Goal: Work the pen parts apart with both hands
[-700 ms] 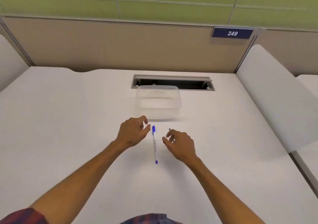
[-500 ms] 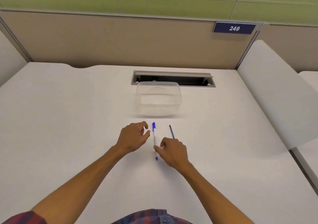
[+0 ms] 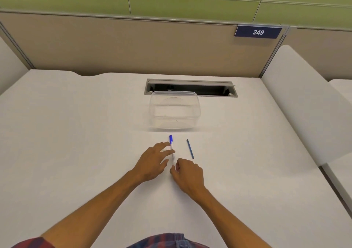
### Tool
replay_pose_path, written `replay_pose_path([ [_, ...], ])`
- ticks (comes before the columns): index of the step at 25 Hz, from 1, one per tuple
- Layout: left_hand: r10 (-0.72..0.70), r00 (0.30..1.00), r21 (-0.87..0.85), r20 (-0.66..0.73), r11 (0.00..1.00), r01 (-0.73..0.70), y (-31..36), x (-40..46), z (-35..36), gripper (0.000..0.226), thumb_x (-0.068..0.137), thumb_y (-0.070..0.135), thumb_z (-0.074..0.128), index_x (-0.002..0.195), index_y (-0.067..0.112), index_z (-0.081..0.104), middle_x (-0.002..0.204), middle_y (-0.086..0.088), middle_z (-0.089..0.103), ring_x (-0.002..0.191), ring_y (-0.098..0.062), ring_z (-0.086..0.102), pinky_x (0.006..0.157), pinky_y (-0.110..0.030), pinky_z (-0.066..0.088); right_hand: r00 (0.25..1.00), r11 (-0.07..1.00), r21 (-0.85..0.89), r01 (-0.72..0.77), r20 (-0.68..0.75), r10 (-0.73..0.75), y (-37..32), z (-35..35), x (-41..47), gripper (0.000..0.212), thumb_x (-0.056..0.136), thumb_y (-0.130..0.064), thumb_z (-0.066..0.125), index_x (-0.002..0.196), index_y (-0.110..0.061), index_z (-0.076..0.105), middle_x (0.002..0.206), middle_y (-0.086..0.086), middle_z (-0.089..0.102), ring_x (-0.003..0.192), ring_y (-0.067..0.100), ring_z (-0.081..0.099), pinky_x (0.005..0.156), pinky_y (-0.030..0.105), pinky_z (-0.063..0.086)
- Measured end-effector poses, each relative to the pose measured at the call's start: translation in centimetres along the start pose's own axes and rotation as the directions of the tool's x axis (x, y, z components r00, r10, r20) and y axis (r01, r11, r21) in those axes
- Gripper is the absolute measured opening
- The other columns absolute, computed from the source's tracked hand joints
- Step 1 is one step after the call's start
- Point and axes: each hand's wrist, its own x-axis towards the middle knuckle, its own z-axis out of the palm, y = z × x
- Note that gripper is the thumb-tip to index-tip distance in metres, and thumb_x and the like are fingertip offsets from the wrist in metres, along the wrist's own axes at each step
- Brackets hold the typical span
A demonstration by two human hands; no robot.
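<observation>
Head view: blue sign (image 3: pixel 258 32) on the back wall, white number "249". Tiny print on the white pen (image 3: pixel 172 153), too small to read. Pen flat on the white desk (image 3: pixel 76 143), blue cap end pointing at the clear box (image 3: pixel 174 110). Left hand (image 3: pixel 152 162) stretched out, straight fingers touching the pen's middle. Right hand (image 3: pixel 187 175) curled, fingertips pinching the pen's near end. Thin dark blue stick (image 3: pixel 190 148) just right of the pen, untouched.
</observation>
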Motion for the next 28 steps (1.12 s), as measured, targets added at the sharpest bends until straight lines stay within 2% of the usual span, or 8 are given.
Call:
replay_pose_path([
  [3, 0.135, 0.989, 0.027, -0.056, 0.991, -0.133, 0.5, 0.7, -0.7, 0.034, 0.097, 0.024, 0.051, 0.130, 0.024, 0.059, 0.148, -0.002, 0.045, 0.140, -0.021, 0.035, 0.111, -0.037, 0.028, 0.993, 0.994, 0.109, -0.001, -0.113, 0.013, 0.1, -1.2, -0.4, 0.028, 0.099, -0.043, 0.046, 0.080, -0.022, 0.049, 0.075, -0.007, 0.059, 0.063, 0.015, 0.050, 0.051, 0.018, 0.027],
  [6, 0.215, 0.961, 0.010, -0.171, 0.976, -0.217, 1.3, 1.5, -2.3, 0.023, 0.095, 0.021, 0.055, 0.115, 0.018, 0.067, 0.126, 0.000, 0.064, 0.128, -0.022, 0.050, 0.105, -0.037, 0.035, 0.974, 0.962, 0.273, -0.001, -0.218, 0.063, 0.3, -2.7, -0.3, 0.031, 0.098, -0.043, 0.048, 0.078, -0.021, 0.055, 0.071, -0.006, 0.063, 0.058, 0.013, 0.053, 0.051, 0.023, 0.033],
  [9, 0.264, 0.925, -0.006, -0.274, 0.961, -0.276, 2.2, 1.6, -4.0, 0.016, 0.094, 0.019, 0.057, 0.104, 0.015, 0.069, 0.104, 0.002, 0.070, 0.106, -0.021, 0.059, 0.093, -0.034, 0.043, 0.961, 0.870, 0.492, 0.024, -0.252, 0.116, 0.3, -4.2, -0.2, 0.034, 0.100, -0.043, 0.048, 0.074, -0.025, 0.059, 0.060, -0.012, 0.058, 0.049, 0.009, 0.045, 0.050, 0.024, 0.032],
  [12, 0.245, 0.929, -0.042, -0.276, 0.963, -0.267, 3.2, 1.1, -5.3, 0.019, 0.097, 0.020, 0.052, 0.109, 0.015, 0.066, 0.098, 0.001, 0.065, 0.085, -0.020, 0.059, 0.071, -0.036, 0.050, 0.958, 0.731, 0.681, 0.041, -0.235, 0.166, 0.2, -5.5, -0.1, 0.044, 0.103, -0.044, 0.046, 0.068, -0.020, 0.060, 0.055, -0.012, 0.056, 0.049, 0.010, 0.045, 0.053, 0.032, 0.039],
  [16, 0.288, 0.914, 0.079, -0.288, 0.958, -0.277, 4.6, 0.3, -6.5, 0.023, 0.099, 0.022, 0.043, 0.108, 0.014, 0.062, 0.089, -0.001, 0.058, 0.068, -0.020, 0.050, 0.057, -0.039, 0.048, 0.953, 0.665, 0.746, 0.039, -0.227, 0.199, -0.5, -6.5, 0.2, 0.065, 0.104, -0.047, 0.038, 0.061, 0.001, 0.045, 0.051, 0.005, 0.044, 0.049, 0.018, 0.039, 0.051, 0.032, 0.034],
  [21, 0.312, 0.883, 0.191, -0.350, 0.947, -0.259, 6.3, -0.2, -8.0, 0.029, 0.095, 0.036, 0.052, 0.105, 0.011, 0.064, 0.087, -0.003, 0.066, 0.067, -0.022, 0.058, 0.055, -0.037, 0.051, 0.935, 0.623, 0.782, 0.031, -0.242, 0.257, -1.5, -8.0, 0.5, 0.068, 0.098, -0.055, 0.040, 0.051, -0.006, 0.038, 0.046, 0.006, 0.037, 0.044, 0.016, 0.033, 0.043, 0.019, 0.030],
  [24, 0.296, 0.883, 0.101, -0.364, 0.955, -0.279, 7.0, -0.5, -9.4, 0.032, 0.096, 0.041, 0.047, 0.097, 0.015, 0.066, 0.078, 0.001, 0.067, 0.060, -0.021, 0.059, 0.048, -0.037, 0.051, 0.924, 0.606, 0.786, 0.120, -0.312, 0.222, -2.1, -8.8, 0.4, 0.064, 0.100, -0.047, 0.044, 0.051, -0.009, 0.031, 0.044, 0.000, 0.029, 0.043, 0.013, 0.026, 0.042, 0.021, 0.023],
  [28, 0.179, 0.957, -0.284, -0.227, 0.928, -0.241, 7.6, -0.3, -12.5, 0.030, 0.094, 0.047, 0.050, 0.089, 0.023, 0.068, 0.070, 0.002, 0.064, 0.062, -0.018, 0.054, 0.057, -0.040, 0.046, 0.889, 0.608, 0.745, 0.275, -0.437, 0.133, -3.0, -10.4, -0.1, 0.070, 0.100, -0.044, 0.043, 0.052, 0.005, 0.031, 0.044, 0.003, 0.032, 0.044, 0.013, 0.029, 0.045, 0.033, 0.025],
])
